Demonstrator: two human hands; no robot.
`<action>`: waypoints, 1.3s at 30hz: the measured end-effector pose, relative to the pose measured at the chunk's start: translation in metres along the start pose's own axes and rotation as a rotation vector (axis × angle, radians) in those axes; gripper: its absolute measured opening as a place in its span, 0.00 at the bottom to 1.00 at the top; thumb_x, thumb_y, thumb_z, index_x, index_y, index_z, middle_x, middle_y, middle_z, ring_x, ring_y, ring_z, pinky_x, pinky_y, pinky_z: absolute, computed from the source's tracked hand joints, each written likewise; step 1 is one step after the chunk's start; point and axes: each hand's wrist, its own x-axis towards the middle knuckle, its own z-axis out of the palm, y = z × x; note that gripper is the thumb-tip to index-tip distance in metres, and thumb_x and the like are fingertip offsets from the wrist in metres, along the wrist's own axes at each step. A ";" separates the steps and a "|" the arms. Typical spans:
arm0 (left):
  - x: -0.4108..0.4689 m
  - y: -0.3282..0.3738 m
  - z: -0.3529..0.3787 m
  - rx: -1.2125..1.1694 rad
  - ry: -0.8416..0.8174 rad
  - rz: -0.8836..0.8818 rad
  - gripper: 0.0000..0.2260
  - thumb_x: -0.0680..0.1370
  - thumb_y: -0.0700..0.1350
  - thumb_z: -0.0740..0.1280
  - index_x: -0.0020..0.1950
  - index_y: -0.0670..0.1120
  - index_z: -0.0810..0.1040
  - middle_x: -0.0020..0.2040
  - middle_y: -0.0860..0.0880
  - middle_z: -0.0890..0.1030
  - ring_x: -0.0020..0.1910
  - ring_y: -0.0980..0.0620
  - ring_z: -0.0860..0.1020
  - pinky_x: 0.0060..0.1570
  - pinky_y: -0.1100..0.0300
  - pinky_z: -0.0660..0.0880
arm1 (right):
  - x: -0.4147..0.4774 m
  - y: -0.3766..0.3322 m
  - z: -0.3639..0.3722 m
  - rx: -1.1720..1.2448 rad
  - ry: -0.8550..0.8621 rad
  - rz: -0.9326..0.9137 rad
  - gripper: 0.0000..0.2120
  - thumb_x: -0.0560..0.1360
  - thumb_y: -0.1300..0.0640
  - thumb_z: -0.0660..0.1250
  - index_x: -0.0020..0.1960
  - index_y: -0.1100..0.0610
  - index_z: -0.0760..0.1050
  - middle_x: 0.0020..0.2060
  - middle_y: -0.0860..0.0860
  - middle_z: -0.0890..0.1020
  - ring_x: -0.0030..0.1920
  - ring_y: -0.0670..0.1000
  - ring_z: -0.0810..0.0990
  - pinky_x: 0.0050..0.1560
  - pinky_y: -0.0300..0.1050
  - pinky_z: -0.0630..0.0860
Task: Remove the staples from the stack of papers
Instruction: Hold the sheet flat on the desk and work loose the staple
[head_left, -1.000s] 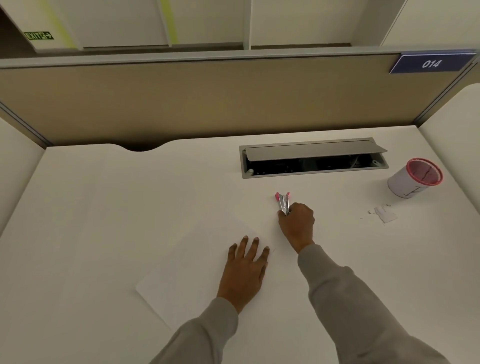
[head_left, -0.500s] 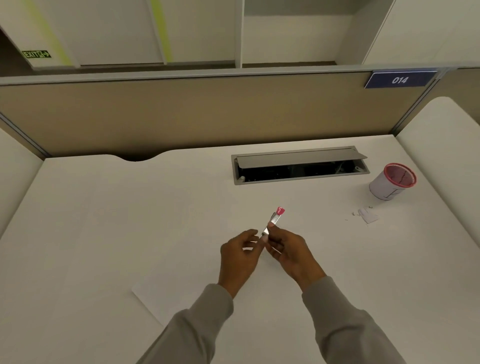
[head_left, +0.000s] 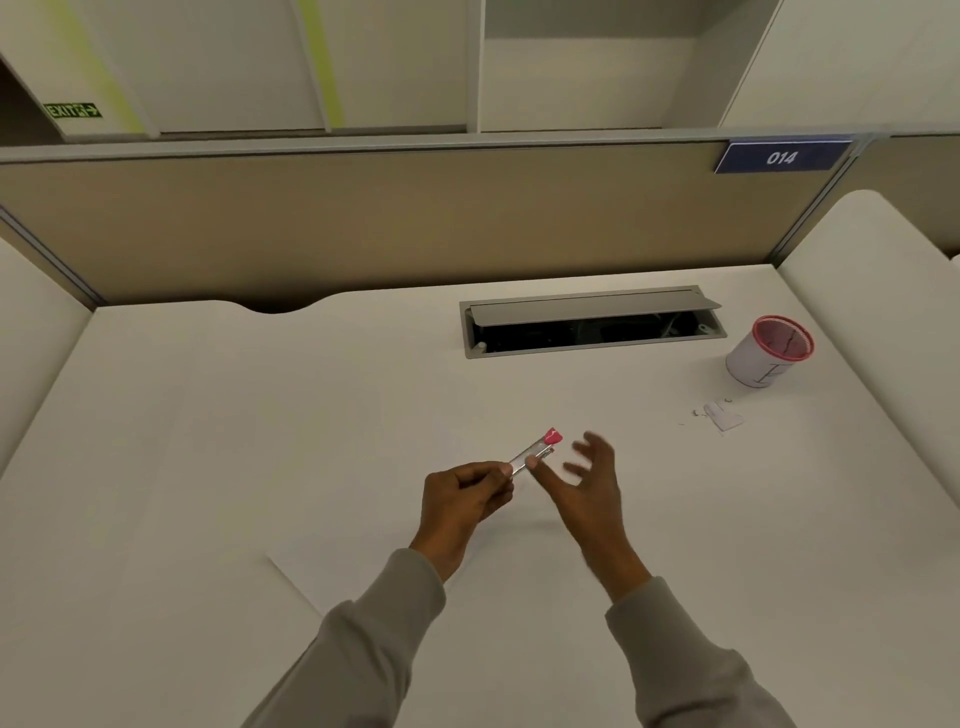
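My left hand (head_left: 462, 499) pinches a slim metal staple remover (head_left: 535, 451) with a pink tip, held above the desk and pointing up and to the right. Beside it my right hand (head_left: 587, 483) hovers with its fingers spread and blurred; its thumb lies close to the tool, and I cannot tell whether it touches. The white stack of papers (head_left: 332, 566) lies flat on the white desk under both forearms, partly hidden by them.
A pink-rimmed white cup (head_left: 769, 353) stands at the right. Torn paper scraps and small bits (head_left: 722, 415) lie in front of it. An open grey cable tray (head_left: 592, 322) is set into the desk behind. A tan partition closes off the back.
My left hand rose off the papers and took the staple remover from my right hand. My right hand let go and spread its fingers.
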 end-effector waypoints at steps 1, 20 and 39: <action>0.001 0.000 -0.003 0.028 -0.006 0.002 0.04 0.75 0.37 0.74 0.49 0.40 0.87 0.46 0.40 0.86 0.48 0.41 0.85 0.54 0.51 0.82 | 0.004 0.004 -0.007 -0.231 -0.046 -0.219 0.44 0.66 0.48 0.80 0.76 0.51 0.60 0.72 0.49 0.67 0.68 0.50 0.70 0.60 0.46 0.75; 0.017 -0.039 -0.016 0.312 0.002 0.129 0.04 0.76 0.42 0.74 0.47 0.50 0.88 0.46 0.50 0.87 0.49 0.48 0.85 0.56 0.55 0.81 | 0.036 0.038 -0.029 -0.775 -0.429 -0.639 0.08 0.74 0.58 0.72 0.52 0.51 0.83 0.42 0.46 0.84 0.40 0.48 0.78 0.43 0.46 0.76; 0.043 -0.075 -0.065 1.603 -0.155 0.588 0.29 0.80 0.61 0.48 0.77 0.50 0.68 0.78 0.50 0.66 0.80 0.44 0.56 0.78 0.45 0.55 | 0.041 0.067 -0.013 -1.019 -0.243 -0.579 0.09 0.75 0.59 0.69 0.52 0.50 0.83 0.44 0.46 0.83 0.44 0.54 0.79 0.41 0.45 0.68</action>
